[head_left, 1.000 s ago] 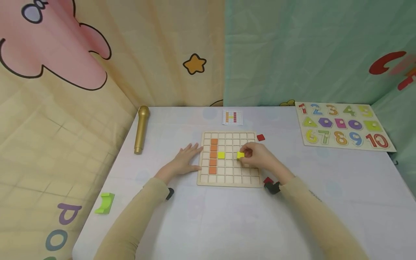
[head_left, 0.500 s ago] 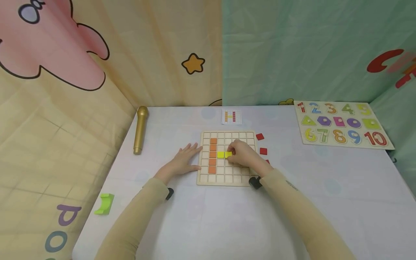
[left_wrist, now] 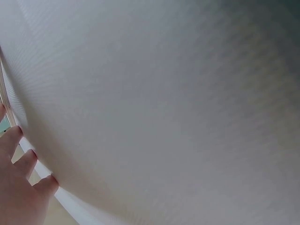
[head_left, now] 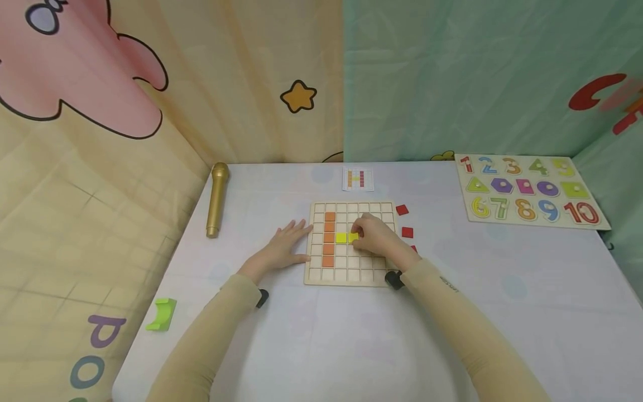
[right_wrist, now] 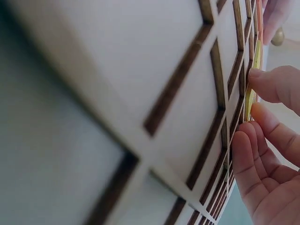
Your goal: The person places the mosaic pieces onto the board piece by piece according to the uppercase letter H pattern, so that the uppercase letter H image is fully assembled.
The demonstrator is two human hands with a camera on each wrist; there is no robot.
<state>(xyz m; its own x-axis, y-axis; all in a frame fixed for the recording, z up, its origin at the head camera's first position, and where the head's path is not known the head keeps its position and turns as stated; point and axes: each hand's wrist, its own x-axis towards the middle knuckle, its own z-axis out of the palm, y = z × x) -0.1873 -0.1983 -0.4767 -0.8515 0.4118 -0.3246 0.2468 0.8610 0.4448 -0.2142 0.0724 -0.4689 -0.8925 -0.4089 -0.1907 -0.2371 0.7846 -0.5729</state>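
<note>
A wooden grid board (head_left: pixel 369 275) lies flat in the middle of the table. My right hand (head_left: pixel 375 235) is over it, thumb and index finger pinching a yellow square tile (head_left: pixel 353 238). That tile sits right beside another yellow tile (head_left: pixel 341 238), in the same row. In the right wrist view, the fingertips are at the edges of the yellow tile (right_wrist: pixel 250 103), low on the grid. A column of orange tiles (head_left: pixel 329 237) fills cells to the left. My left hand (head_left: pixel 278 249) rests with spread fingers at the board's left edge.
Red tiles (head_left: pixel 407 232) lie just right of the board, one partly behind my right arm. Behind the board is a small pattern card (head_left: pixel 358 179). A gold microphone (head_left: pixel 217 201) and a green curved block (head_left: pixel 162 315) are at left, a number puzzle (head_left: pixel 532 190) at far right.
My right hand has carried the yellow tile leftward across the grid until it sits beside the other yellow one, uncovering a red tile at right. The left hand has stayed put.
</note>
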